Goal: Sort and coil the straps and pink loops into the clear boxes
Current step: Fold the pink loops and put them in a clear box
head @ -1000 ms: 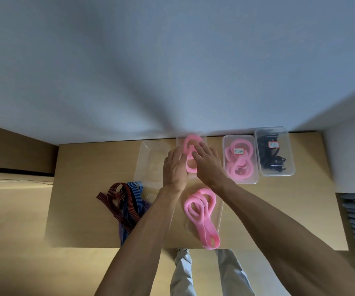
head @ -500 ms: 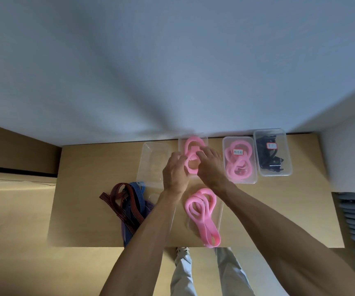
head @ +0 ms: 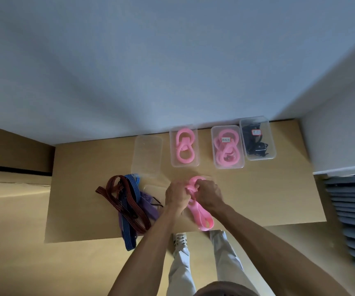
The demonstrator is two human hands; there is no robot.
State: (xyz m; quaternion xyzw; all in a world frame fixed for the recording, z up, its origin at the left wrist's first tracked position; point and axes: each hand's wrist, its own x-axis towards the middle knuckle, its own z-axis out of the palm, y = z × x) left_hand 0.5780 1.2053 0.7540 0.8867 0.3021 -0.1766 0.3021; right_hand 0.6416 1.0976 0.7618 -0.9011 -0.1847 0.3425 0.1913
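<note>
Both hands came back from the far box; left hand [head: 177,194] and right hand [head: 207,194] now squeeze a pink loop [head: 201,216], to coil it.

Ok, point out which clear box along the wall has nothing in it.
The leftmost clear box, above the striped straps. The other three hold pink loops or black straps.

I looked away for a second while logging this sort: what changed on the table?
Both hands left the pink loop coiled in its clear box and drew back toward the person. The left hand and right hand now grip the loose pink loops. Striped straps, empty box and labelled boxes stayed put.
</note>
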